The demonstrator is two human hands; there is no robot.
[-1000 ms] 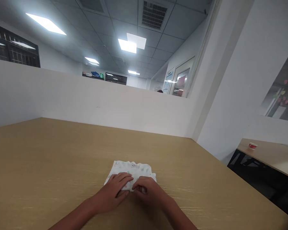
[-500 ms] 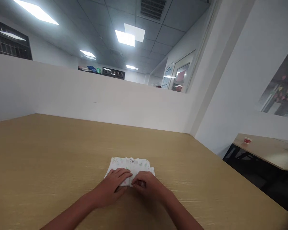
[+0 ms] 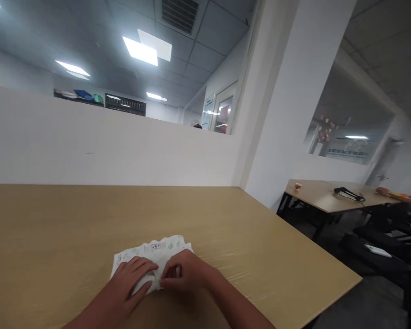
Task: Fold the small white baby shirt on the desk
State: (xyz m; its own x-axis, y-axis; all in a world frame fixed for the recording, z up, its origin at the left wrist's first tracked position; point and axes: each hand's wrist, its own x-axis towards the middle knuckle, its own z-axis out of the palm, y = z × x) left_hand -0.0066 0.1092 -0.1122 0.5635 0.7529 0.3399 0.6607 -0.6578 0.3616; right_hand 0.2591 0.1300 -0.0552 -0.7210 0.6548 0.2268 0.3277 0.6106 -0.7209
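Observation:
A folded white baby garment [image 3: 161,254] with small coloured prints lies on the tan table, a label-like patch at its far edge. My left hand [image 3: 132,278] rests over its left part, fingers stretched out and thumb apart near the front edge. At the near right side, my right hand [image 3: 185,272] is closed in a pinch on the fabric, its fingertips partly hidden. Both hands cover much of the garment's front half.
The table [image 3: 260,256] ends at a white partition [image 3: 123,155] behind and a slanting right edge. Beyond stands another table with a red cup [image 3: 297,186] and a black object [image 3: 349,194]. A person sits at the far right; a white device [image 3: 377,251] lies on a dark seat.
My view has turned to the right, so more of the room on that side shows. The garment now looks slightly turned; both hands keep nearly the same pose on it.

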